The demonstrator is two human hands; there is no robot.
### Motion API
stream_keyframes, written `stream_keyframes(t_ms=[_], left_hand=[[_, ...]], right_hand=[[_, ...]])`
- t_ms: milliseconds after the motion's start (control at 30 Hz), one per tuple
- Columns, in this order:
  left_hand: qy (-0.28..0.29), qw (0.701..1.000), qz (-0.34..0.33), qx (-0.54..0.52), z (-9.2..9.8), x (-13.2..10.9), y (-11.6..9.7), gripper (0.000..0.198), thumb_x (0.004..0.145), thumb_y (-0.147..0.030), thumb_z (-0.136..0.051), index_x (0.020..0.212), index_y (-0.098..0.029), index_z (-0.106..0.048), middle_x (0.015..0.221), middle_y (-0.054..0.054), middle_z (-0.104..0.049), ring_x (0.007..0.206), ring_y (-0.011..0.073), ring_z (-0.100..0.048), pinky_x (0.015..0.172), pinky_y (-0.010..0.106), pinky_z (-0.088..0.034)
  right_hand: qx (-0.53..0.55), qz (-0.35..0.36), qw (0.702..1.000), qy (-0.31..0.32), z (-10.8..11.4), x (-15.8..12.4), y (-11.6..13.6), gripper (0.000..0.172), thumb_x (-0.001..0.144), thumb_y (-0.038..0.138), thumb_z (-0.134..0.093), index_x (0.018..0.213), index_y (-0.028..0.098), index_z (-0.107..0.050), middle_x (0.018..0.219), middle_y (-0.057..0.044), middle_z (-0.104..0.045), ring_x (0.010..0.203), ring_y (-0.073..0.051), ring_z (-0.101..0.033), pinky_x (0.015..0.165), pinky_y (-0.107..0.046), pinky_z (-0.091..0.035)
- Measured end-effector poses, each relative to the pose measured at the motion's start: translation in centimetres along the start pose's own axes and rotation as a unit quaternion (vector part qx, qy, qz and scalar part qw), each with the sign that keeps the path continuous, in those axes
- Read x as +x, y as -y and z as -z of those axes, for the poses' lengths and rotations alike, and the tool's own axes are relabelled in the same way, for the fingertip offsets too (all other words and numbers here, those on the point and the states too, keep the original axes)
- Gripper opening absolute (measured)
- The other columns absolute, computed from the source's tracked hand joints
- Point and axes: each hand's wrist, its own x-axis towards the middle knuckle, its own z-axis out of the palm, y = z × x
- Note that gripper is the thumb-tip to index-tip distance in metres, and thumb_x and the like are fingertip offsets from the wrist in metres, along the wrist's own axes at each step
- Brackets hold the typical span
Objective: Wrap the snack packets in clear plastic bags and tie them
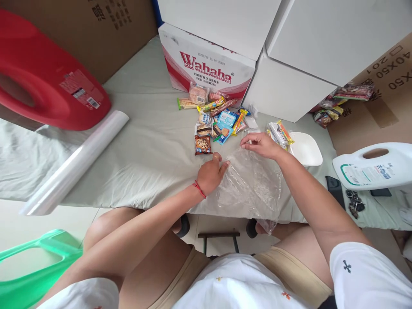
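A sheet of clear plastic film (252,184) lies crumpled on the cloth-covered table (151,150) in front of me, its lower end hanging over the table edge. My left hand (210,171), with a red string at the wrist, pinches the film's left edge. My right hand (260,143) pinches its far edge. Just beyond my hands lies a pile of small wrapped snacks (215,120), including a brown cookie packet (202,145). Two or three more snack packets (280,133) lie beside my right hand.
A roll of clear film (77,161) lies at the left. A red jug (48,77) lies behind it. A Wahaha carton (206,64) and white boxes (305,56) stand at the back. A white bowl (305,148), a white jug (376,165), keys (354,204) and more snacks (341,101) are at right.
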Motion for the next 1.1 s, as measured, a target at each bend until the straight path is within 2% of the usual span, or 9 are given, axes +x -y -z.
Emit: stream_keyframes(t_ms=[167,333,467,567,667,733,900,967,1100], left_hand=[[0.001,0.999,-0.011,0.03,-0.9,-1.0,-0.1,0.074,0.096,-0.068,-0.051,0.142,-0.011,-0.044,0.092,0.011,-0.075,0.083,0.0306,-0.073,0.068,0.036,-0.049],[-0.18,0.96,-0.15,0.151,-2.6,-2.3,0.9,0.072,0.098,-0.058,-0.055,0.157,-0.02,-0.04,0.141,0.021,-0.062,0.12,0.0365,-0.066,0.091,0.047,-0.052],[-0.179,0.898,-0.351,0.198,-3.4,-2.8,1.7,0.049,0.104,-0.026,-0.048,0.153,-0.034,-0.048,0.153,0.009,-0.057,0.147,0.0303,-0.045,0.124,0.063,-0.019],[-0.119,0.922,-0.316,0.189,-3.3,-3.1,1.6,0.047,0.107,-0.038,-0.041,0.152,-0.027,-0.051,0.157,0.012,-0.053,0.15,0.0309,-0.042,0.126,0.07,-0.003],[-0.088,0.96,-0.211,0.163,-2.8,-3.2,1.2,0.061,0.106,-0.053,-0.035,0.157,-0.021,-0.045,0.164,0.018,-0.04,0.152,0.0367,-0.038,0.122,0.076,-0.002],[-0.067,0.972,-0.172,0.147,-2.6,-3.1,1.2,0.064,0.106,-0.052,-0.032,0.159,-0.018,-0.04,0.166,0.019,-0.036,0.153,0.0381,-0.035,0.122,0.076,-0.006],[-0.044,0.977,-0.154,0.139,-2.5,-2.4,1.6,0.058,0.107,-0.036,-0.025,0.16,-0.015,-0.039,0.168,0.018,-0.033,0.156,0.0349,-0.031,0.123,0.073,-0.009],[-0.046,0.976,-0.162,0.14,-2.5,-2.1,1.8,0.057,0.107,-0.031,-0.022,0.158,-0.016,-0.041,0.168,0.016,-0.034,0.156,0.0319,-0.031,0.124,0.071,-0.008],[-0.063,0.977,-0.141,0.144,-2.3,-1.9,1.8,0.057,0.107,-0.033,-0.024,0.156,-0.014,-0.045,0.167,0.015,-0.036,0.155,0.0306,-0.033,0.126,0.069,-0.008]], right_hand=[[0.123,-0.073,0.987,0.074,0.2,2.8,-1.8,0.034,0.076,0.049,-0.077,0.088,0.018,-0.074,0.081,-0.002,-0.071,0.076,-0.017,-0.061,0.075,-0.03,-0.047],[0.101,-0.048,0.986,0.121,-1.6,5.1,-3.0,0.032,0.076,0.047,-0.073,0.087,0.017,-0.074,0.078,0.0,-0.07,0.073,-0.015,-0.058,0.072,-0.029,-0.044],[0.06,-0.019,0.991,0.117,-2.8,6.8,-3.2,0.031,0.081,0.044,-0.068,0.091,0.016,-0.075,0.081,-0.001,-0.071,0.075,-0.016,-0.059,0.073,-0.029,-0.045],[-0.004,0.01,1.0,0.027,-2.7,6.6,-2.1,0.023,0.085,0.037,-0.067,0.094,0.017,-0.076,0.092,-0.005,-0.073,0.084,-0.02,-0.063,0.08,-0.032,-0.048],[-0.103,0.023,0.986,-0.133,-2.5,3.3,0.9,0.022,0.096,0.033,-0.058,0.102,0.021,-0.076,0.106,-0.008,-0.072,0.098,-0.024,-0.064,0.09,-0.037,-0.049],[-0.146,0.016,0.973,-0.177,-3.4,-0.6,3.4,0.028,0.103,0.033,-0.049,0.113,0.024,-0.075,0.111,-0.01,-0.072,0.105,-0.027,-0.065,0.094,-0.041,-0.05],[-0.152,0.112,0.982,0.002,-10.9,-11.3,6.9,0.047,0.103,0.045,-0.053,0.144,0.023,-0.059,0.148,-0.013,-0.06,0.135,-0.03,-0.056,0.114,-0.052,-0.046],[-0.165,0.097,0.981,0.031,-14.0,-14.4,6.7,0.055,0.102,0.046,-0.055,0.15,0.019,-0.053,0.16,-0.016,-0.048,0.144,-0.031,-0.049,0.12,-0.055,-0.04],[-0.146,0.076,0.984,0.068,-16.5,-18.2,6.3,0.058,0.101,0.045,-0.057,0.154,0.024,-0.048,0.157,-0.013,-0.052,0.149,-0.029,-0.044,0.125,-0.06,-0.032]])
